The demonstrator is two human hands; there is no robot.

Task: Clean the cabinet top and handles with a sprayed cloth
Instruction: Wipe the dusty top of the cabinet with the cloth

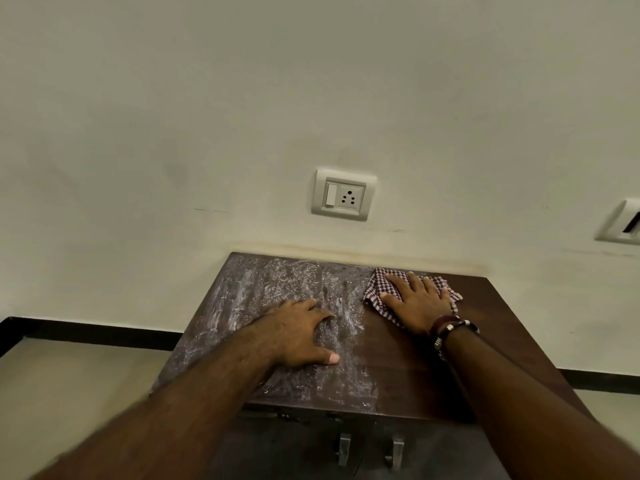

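Observation:
A dark brown wooden cabinet top stands against the wall. Its left half is streaked with whitish dust and spray smears; the right half looks darker and cleaner. A red-and-white checked cloth lies flat at the back of the top, right of the middle. My right hand presses on the cloth with its fingers spread straight. My left hand rests flat on the dusty left part, thumb stretched toward the right. Two metal handles show on the cabinet front below the near edge.
A white switch-and-socket plate sits on the wall above the cabinet, another plate at the far right. A black skirting runs along the wall foot. Pale floor lies left of the cabinet.

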